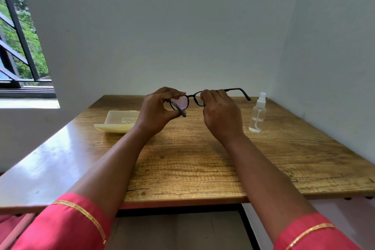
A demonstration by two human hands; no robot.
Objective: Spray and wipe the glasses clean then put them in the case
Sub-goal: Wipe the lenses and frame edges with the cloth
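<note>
While held up over the bench (203, 158), glasses (191, 99) pinched at both ends: left hand (157, 110) grip around the left lens rim, right hand (220, 115) grip curled over the right rim, hiding it. Likely light, thin, fragile; lenses smudge, so best held by the frame. Left of the grip, open case (118, 123); right, spray bottle (257, 114).

We've got a wooden table (203, 160) with a pretty strong grain, pushed right into the corner of the room. Plain pale wall (162, 36) behind it and another on the right. Over on the left we can see a window (18, 50) with dark metal bars, green leaves outside, and daylight glaring off the table's left edge.
</note>
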